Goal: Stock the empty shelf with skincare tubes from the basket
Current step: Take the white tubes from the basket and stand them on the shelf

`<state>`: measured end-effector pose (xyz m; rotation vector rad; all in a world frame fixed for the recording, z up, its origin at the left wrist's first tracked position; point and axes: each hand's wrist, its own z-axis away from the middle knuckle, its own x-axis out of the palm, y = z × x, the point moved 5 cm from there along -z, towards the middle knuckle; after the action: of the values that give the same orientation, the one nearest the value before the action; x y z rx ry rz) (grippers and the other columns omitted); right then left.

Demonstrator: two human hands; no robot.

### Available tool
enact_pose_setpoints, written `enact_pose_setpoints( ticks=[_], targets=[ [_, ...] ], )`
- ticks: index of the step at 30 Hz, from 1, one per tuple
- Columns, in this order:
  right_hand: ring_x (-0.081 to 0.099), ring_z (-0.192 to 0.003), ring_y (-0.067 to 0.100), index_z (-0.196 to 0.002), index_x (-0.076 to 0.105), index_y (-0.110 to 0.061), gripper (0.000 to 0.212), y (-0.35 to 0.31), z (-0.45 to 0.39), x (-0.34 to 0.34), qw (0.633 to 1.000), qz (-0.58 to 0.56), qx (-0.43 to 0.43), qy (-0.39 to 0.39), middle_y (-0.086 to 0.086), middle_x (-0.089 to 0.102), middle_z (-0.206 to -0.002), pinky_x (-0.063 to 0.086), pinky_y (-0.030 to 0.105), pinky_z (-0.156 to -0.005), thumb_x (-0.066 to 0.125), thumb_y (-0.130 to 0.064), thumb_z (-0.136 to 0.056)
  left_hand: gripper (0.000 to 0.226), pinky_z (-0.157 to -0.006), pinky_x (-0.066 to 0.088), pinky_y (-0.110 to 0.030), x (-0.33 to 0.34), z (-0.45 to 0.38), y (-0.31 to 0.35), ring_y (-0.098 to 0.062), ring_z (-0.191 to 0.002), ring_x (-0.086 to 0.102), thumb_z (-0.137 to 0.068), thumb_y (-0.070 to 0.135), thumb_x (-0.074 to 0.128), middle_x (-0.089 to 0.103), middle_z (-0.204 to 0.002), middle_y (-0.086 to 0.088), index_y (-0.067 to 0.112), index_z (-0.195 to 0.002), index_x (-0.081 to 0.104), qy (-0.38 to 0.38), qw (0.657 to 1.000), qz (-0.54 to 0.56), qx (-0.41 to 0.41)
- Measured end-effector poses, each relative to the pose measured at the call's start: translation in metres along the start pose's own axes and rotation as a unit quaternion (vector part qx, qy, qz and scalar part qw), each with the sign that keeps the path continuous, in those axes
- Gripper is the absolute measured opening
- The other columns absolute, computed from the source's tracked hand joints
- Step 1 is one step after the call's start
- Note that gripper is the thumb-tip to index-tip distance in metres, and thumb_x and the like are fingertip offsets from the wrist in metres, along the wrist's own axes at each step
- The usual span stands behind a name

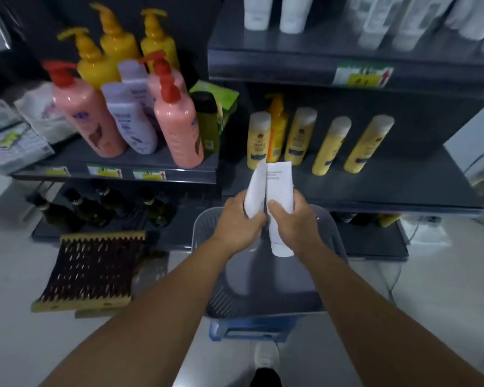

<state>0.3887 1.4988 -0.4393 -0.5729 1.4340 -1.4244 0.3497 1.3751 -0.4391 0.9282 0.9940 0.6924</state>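
Hands [266, 219] round tubes [274, 191] above basket [333, 247]

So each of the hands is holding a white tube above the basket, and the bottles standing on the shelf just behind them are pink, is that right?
Not quite: those bottles are yellow, as the head view shows. The left hand and right hand do each hold a white tube above the basket.

Dim, even indoor light; soft motion blur throughout; wide-angle bending at edges; faint shelf shadows.
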Motion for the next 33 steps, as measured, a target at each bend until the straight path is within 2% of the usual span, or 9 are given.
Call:
enact_pose_setpoints(
  ticks=[2, 5, 9, 14, 17, 20, 26, 31, 33],
  targets=[
    [0.059, -0.09, 0.01, -0.124, 0.052, -0.014, 0.033, -0.032, 0.007, -0.011, 0.999, -0.04, -0.03, 0.022, -0.008, 0.06, -0.101, 0.049, 0.027, -0.078, 0.058, -0.016, -0.092, 0.043, -0.08, 0.044, -0.021, -0.018, 0.007, 0.033, -0.009, -0.101, 0.055, -0.087, 0.014, 0.059, 0.057, -0.115, 0.008, 0.018, -0.129, 0.051, 0.01, 0.999, 0.013, 0.035],
    [0.061, -0.094, 0.012, -0.12, 0.051, -0.018, 0.029, -0.076, 0.013, -0.027, 0.996, -0.059, -0.056, 0.042, -0.007, 0.061, -0.104, 0.052, 0.034, -0.083, 0.059, -0.02, -0.092, 0.049, -0.087, 0.039, -0.024, -0.04, 0.015, 0.076, -0.009, -0.107, 0.05, -0.088, 0.011, 0.057, 0.054, -0.125, 0.004, 0.015, -0.134, 0.043, 0.026, 0.995, 0.029, 0.088],
    [0.063, -0.093, 0.009, -0.111, 0.053, -0.025, 0.022, -0.127, 0.018, -0.043, 0.988, -0.11, -0.089, 0.059, -0.008, 0.065, -0.103, 0.053, 0.032, -0.081, 0.06, -0.02, -0.091, 0.044, -0.087, 0.04, -0.026, -0.063, 0.022, 0.123, -0.009, -0.107, 0.053, -0.09, 0.01, 0.056, 0.057, -0.127, 0.005, 0.019, -0.131, 0.045, 0.03, 0.989, 0.072, 0.122],
    [0.066, -0.094, 0.015, -0.109, 0.059, -0.022, 0.021, -0.18, 0.014, -0.066, 0.978, -0.14, -0.134, 0.08, -0.001, 0.068, -0.105, 0.054, 0.034, -0.08, 0.063, -0.017, -0.089, 0.031, -0.088, 0.046, -0.028, -0.089, 0.02, 0.173, -0.011, -0.106, 0.059, -0.09, 0.017, 0.059, 0.063, -0.116, 0.009, 0.025, -0.12, 0.054, 0.046, 0.981, 0.11, 0.156],
    [0.065, -0.093, 0.011, -0.113, 0.06, -0.022, 0.026, -0.206, 0.003, -0.078, 0.971, -0.154, -0.165, 0.081, -0.006, 0.067, -0.102, 0.053, 0.027, -0.076, 0.064, -0.015, -0.088, 0.036, -0.083, 0.045, -0.025, -0.103, 0.01, 0.198, -0.011, -0.103, 0.059, -0.09, 0.017, 0.062, 0.061, -0.109, 0.011, 0.022, -0.124, 0.054, 0.065, 0.975, 0.12, 0.175],
    [0.064, -0.097, 0.009, -0.116, 0.059, -0.025, 0.031, -0.229, -0.018, -0.088, 0.964, -0.164, -0.189, 0.088, -0.011, 0.067, -0.104, 0.053, 0.027, -0.08, 0.066, -0.015, -0.087, 0.041, -0.083, 0.046, -0.028, -0.117, -0.008, 0.219, -0.011, -0.102, 0.058, -0.088, 0.018, 0.065, 0.059, -0.111, 0.011, 0.022, -0.127, 0.051, 0.085, 0.971, 0.126, 0.183],
    [0.064, -0.101, 0.011, -0.121, 0.059, -0.018, 0.034, -0.268, -0.079, -0.097, 0.958, -0.178, -0.214, 0.067, -0.005, 0.067, -0.113, 0.053, 0.03, -0.085, 0.065, -0.013, -0.087, 0.037, -0.092, 0.051, -0.037, -0.144, -0.062, 0.251, -0.013, -0.106, 0.06, -0.085, 0.019, 0.068, 0.064, -0.115, 0.008, 0.026, -0.118, 0.053, 0.123, 0.969, 0.109, 0.185],
    [0.06, -0.092, 0.001, -0.114, 0.059, -0.021, 0.027, -0.286, -0.128, -0.101, 0.959, -0.17, -0.22, 0.052, -0.013, 0.064, -0.102, 0.047, 0.017, -0.072, 0.065, -0.014, -0.088, 0.034, -0.088, 0.051, -0.034, -0.154, -0.105, 0.269, -0.014, -0.103, 0.061, -0.086, 0.017, 0.067, 0.065, -0.108, 0.009, 0.026, -0.117, 0.056, 0.138, 0.968, 0.11, 0.179],
    [0.06, -0.094, 0.0, -0.114, 0.059, -0.025, 0.029, -0.286, -0.145, -0.1, 0.961, -0.168, -0.217, 0.037, -0.014, 0.064, -0.104, 0.047, 0.018, -0.074, 0.065, -0.015, -0.088, 0.034, -0.087, 0.051, -0.033, -0.154, -0.119, 0.269, -0.014, -0.103, 0.061, -0.086, 0.015, 0.067, 0.065, -0.108, 0.009, 0.026, -0.117, 0.057, 0.141, 0.969, 0.112, 0.169]
  ],
)
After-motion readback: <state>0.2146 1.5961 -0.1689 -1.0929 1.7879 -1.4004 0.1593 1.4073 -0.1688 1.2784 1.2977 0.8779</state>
